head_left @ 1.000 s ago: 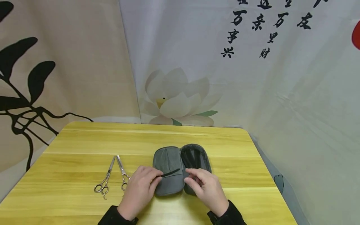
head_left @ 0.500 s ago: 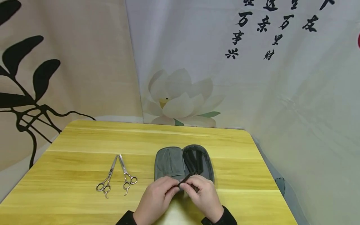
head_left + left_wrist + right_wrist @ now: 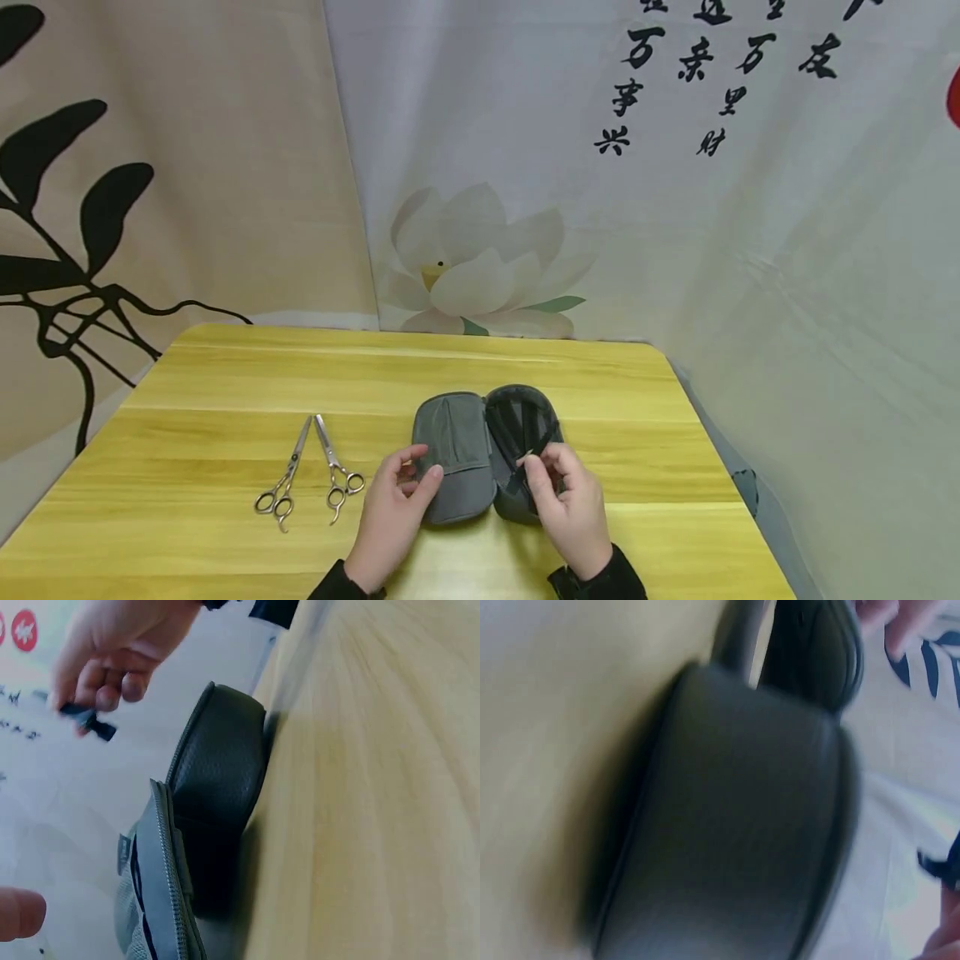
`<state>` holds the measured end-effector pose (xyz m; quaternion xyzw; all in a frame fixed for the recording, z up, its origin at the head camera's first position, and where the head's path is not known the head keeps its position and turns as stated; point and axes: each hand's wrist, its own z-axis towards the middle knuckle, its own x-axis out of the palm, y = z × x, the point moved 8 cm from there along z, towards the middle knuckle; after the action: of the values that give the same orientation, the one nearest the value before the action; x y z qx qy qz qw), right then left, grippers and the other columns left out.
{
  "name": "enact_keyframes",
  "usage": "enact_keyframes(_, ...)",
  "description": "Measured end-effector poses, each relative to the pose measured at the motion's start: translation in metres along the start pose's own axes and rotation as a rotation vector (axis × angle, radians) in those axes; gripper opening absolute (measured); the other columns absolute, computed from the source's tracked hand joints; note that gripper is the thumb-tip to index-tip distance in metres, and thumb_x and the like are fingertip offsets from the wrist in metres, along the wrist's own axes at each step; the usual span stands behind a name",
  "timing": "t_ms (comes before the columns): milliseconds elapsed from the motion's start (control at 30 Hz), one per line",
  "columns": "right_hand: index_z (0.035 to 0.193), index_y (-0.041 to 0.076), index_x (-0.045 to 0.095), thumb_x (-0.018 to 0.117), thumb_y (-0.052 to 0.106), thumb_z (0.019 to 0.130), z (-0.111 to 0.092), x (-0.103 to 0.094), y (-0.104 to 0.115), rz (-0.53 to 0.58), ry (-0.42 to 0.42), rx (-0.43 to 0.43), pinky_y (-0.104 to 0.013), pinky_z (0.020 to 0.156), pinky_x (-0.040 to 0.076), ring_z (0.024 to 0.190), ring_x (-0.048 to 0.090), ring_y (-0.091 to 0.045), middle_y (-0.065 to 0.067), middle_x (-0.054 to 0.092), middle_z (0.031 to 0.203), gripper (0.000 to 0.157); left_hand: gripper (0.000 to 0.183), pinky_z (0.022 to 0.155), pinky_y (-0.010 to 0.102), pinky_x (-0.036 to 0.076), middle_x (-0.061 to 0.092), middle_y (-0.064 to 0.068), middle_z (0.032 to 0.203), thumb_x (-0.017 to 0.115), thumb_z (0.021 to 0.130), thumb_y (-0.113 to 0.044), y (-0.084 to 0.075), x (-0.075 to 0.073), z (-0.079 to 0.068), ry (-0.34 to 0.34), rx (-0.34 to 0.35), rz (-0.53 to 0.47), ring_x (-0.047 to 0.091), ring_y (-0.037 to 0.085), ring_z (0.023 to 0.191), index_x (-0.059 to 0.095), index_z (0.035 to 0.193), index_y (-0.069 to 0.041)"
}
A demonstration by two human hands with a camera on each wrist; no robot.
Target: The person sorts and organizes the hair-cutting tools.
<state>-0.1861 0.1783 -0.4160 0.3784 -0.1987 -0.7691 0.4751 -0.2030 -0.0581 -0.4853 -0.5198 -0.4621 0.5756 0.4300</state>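
A: What lies behind and beneath it all?

B: A printed cloth point(image 3: 247, 167) hangs behind a wood-grained table point(image 3: 187, 450). At the left lie the first scissors point(image 3: 293, 460), then the second scissors point(image 3: 335, 465), both apart from the person's hands.

A: And the left hand point(image 3: 396, 504)?

B: It is beside the left half of the grey case point(image 3: 459, 492), thumb and fingers apart, pinching nothing. Whether it touches the edge cannot be told.

A: How would that case handle?

B: Probably light, with firm walls and a softer pocketed face. It lies on the table, spread like a book; the zipped rim of either half looks the surest hold.

A: What of the right half?

B: Dark straps point(image 3: 513, 417) show inside, partly covered. Over it, the right hand point(image 3: 570, 504) has thumb and fingers together, clamped on a black strip point(image 3: 88, 720).

A: Is the strip delicate?

B: Likely light and hardly fragile; whether stiff or soft is unclear. Being so narrow, it suits a fingertip pinch near one end.
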Motion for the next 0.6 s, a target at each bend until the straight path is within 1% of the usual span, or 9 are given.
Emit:
enact_keyframes(67, 0.098, 0.012, 0.061, 0.062, 0.001, 0.096, 0.003, -0.012, -0.008, -0.029, -0.06, 0.024, -0.017, 0.048, 0.042, 0.058, 0.052, -0.008, 0.004, 0.07, 0.084, 0.011, 0.048, 0.092, 0.051, 0.046, 0.047, 0.018, 0.132, 0.067, 0.096, -0.026, 0.012, -0.001, 0.003, 0.014, -0.126, -0.069, 0.046, 0.031, 0.114, 0.051, 0.135, -0.004)
enact_keyframes(100, 0.1, 0.01, 0.061, 0.062, 0.001, 0.096, 0.005, -0.019, -0.011, -0.044, -0.093, 0.03, -0.017, 0.05, 0.043, 0.059, 0.053, -0.009, 0.003, 0.07, 0.084, 0.01, 0.05, 0.094, 0.052, 0.046, 0.044, 0.02, 0.135, 0.066, 0.097, -0.027, 0.016, -0.001, 0.003, 0.024, -0.165, -0.094, 0.045, 0.033, 0.117, 0.048, 0.137, -0.003)
enact_keyframes(167, 0.104, 0.005, 0.062, 0.063, 0.0, 0.095, 0.008, -0.03, -0.017, -0.076, -0.162, 0.043, -0.017, 0.055, 0.045, 0.063, 0.055, -0.011, 0.002, 0.069, 0.082, 0.01, 0.056, 0.096, 0.052, 0.045, 0.038, 0.022, 0.141, 0.065, 0.098, -0.027, 0.022, -0.001, 0.005, 0.034, -0.207, -0.13, 0.041, 0.033, 0.121, 0.041, 0.141, -0.001)
enact_keyframes(200, 0.105, 0.003, 0.062, 0.063, 0.0, 0.095, 0.008, -0.035, -0.02, -0.089, -0.191, 0.052, -0.016, 0.057, 0.045, 0.064, 0.056, -0.012, 0.001, 0.069, 0.082, 0.011, 0.059, 0.096, 0.052, 0.045, 0.036, 0.022, 0.142, 0.065, 0.098, -0.027, 0.023, -0.002, 0.005, 0.037, -0.218, -0.144, 0.043, 0.033, 0.12, 0.038, 0.143, 0.0)
enact_keyframes(300, 0.11, -0.002, 0.062, 0.067, 0.0, 0.092, 0.009, -0.042, -0.026, -0.147, -0.222, 0.062, -0.015, 0.058, 0.046, 0.066, 0.057, -0.013, -0.002, 0.069, 0.081, 0.018, 0.064, 0.094, 0.047, 0.048, 0.038, 0.022, 0.142, 0.064, 0.098, -0.025, 0.029, 0.0, 0.006, 0.043, -0.237, -0.183, 0.049, 0.03, 0.115, 0.031, 0.145, 0.003)
enact_keyframes(367, 0.115, -0.002, 0.062, 0.07, 0.002, 0.091, 0.009, -0.041, -0.029, -0.215, -0.21, 0.064, -0.017, 0.056, 0.048, 0.066, 0.058, -0.011, -0.003, 0.07, 0.082, 0.026, 0.065, 0.091, 0.043, 0.05, 0.044, 0.022, 0.138, 0.064, 0.098, -0.023, 0.032, 0.002, 0.007, 0.059, -0.246, -0.217, 0.053, 0.028, 0.111, 0.029, 0.146, 0.005)
enact_keyframes(433, 0.119, -0.002, 0.06, 0.073, 0.004, 0.089, 0.008, -0.038, -0.032, -0.296, -0.177, 0.058, -0.02, 0.051, 0.049, 0.063, 0.058, -0.009, -0.003, 0.072, 0.083, 0.033, 0.061, 0.087, 0.039, 0.052, 0.053, 0.023, 0.129, 0.063, 0.099, -0.021, 0.037, 0.004, 0.008, 0.076, -0.25, -0.23, 0.055, 0.026, 0.107, 0.032, 0.143, 0.006)
enact_keyframes(533, 0.12, -0.001, 0.061, 0.077, 0.006, 0.086, 0.007, -0.03, -0.034, -0.423, -0.111, 0.043, -0.023, 0.042, 0.048, 0.058, 0.058, -0.006, -0.003, 0.073, 0.082, 0.038, 0.054, 0.073, 0.037, 0.056, 0.06, 0.021, 0.117, 0.063, 0.099, -0.019, 0.043, 0.006, 0.008, 0.099, -0.258, -0.251, 0.06, 0.025, 0.096, 0.038, 0.139, 0.006)
enact_keyframes(600, 0.117, 0.0, 0.063, 0.079, 0.008, 0.083, 0.005, -0.025, -0.035, -0.508, -0.068, 0.033, -0.022, 0.037, 0.043, 0.052, 0.056, -0.004, -0.003, 0.074, 0.08, 0.039, 0.049, 0.062, 0.036, 0.056, 0.062, 0.02, 0.113, 0.064, 0.098, -0.018, 0.047, 0.007, 0.008, 0.105, -0.263, -0.255, 0.061, 0.026, 0.088, 0.042, 0.136, 0.005)
